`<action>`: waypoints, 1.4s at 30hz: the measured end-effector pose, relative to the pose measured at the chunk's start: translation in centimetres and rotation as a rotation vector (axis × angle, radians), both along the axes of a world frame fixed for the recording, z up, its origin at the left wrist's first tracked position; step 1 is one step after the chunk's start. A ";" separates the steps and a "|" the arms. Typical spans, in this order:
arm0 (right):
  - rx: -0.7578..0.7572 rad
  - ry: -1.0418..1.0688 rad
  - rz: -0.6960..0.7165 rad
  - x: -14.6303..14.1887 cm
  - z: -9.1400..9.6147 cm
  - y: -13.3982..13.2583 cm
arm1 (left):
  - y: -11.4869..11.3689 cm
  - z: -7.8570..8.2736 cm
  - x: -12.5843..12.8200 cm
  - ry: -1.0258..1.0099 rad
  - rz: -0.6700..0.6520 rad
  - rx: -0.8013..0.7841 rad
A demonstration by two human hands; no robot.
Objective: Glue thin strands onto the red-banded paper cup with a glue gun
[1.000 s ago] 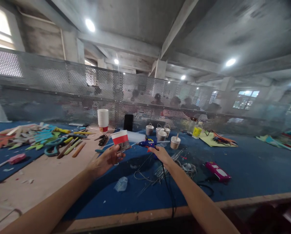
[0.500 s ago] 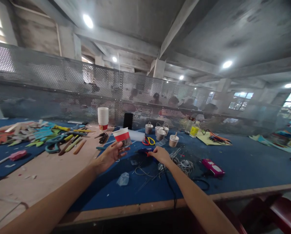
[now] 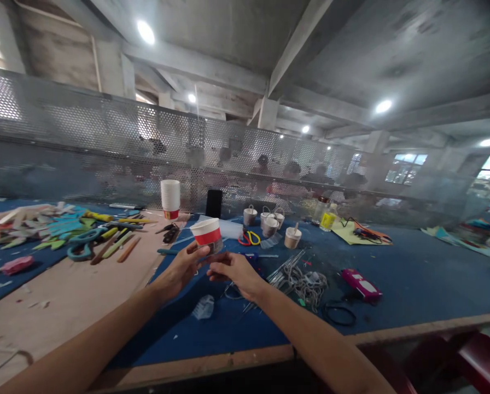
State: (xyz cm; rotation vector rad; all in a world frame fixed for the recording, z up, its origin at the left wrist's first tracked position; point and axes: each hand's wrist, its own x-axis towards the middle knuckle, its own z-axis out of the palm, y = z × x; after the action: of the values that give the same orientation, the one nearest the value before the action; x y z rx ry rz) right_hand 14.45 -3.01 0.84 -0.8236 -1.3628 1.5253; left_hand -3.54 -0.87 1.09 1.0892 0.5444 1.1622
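Observation:
My left hand [image 3: 183, 266] grips a small paper cup [image 3: 207, 234] with a red band, held tilted above the blue table [image 3: 413, 273]. My right hand [image 3: 233, 270] has come in beside it, fingers curled toward the bottom of the cup; whether they touch it I cannot tell. The blue glue gun [image 3: 253, 256] lies on the table just behind my right hand, mostly hidden. A tangle of wire and metal rods [image 3: 298, 276] lies to the right of my hands.
A stack of white cups [image 3: 170, 198], a black phone [image 3: 214, 203], red-and-yellow scissors [image 3: 247, 237] and several small bucket-like cups [image 3: 269, 221] stand behind. Foam shapes and tools [image 3: 76, 232] lie left, a pink device [image 3: 360, 283] right. A perforated metal screen [image 3: 85, 142] backs the table; people sit beyond.
My right hand left the glue gun and moved left to the cup in my left hand. The glue gun now lies on the table.

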 end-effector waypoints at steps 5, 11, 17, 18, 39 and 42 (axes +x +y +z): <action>0.160 -0.090 -0.212 1.5 -0.1 1.1 | 0.5 -0.6 0.0 0.059 0.078 0.039; 0.371 -0.158 -0.380 2.9 0.9 1.8 | 0.1 -0.4 0.3 0.100 0.043 0.002; 0.395 -0.245 -0.460 3.3 1.2 1.4 | 0.2 -0.5 0.3 0.102 0.016 0.001; 0.389 -0.254 -0.468 3.3 1.3 1.3 | 0.2 -0.5 0.3 0.102 0.011 0.001; 0.432 -0.262 -0.498 3.5 1.3 1.4 | 0.2 -0.5 0.2 0.057 -0.031 -0.004; 0.431 -0.263 -0.496 3.6 1.3 1.5 | 0.1 -0.5 0.2 0.065 -0.024 -0.001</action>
State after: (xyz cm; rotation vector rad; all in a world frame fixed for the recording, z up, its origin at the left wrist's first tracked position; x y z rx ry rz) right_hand 18.04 -1.52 2.14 -1.0103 -1.4644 0.7269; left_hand -3.34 -0.74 0.60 1.1330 0.5804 1.1086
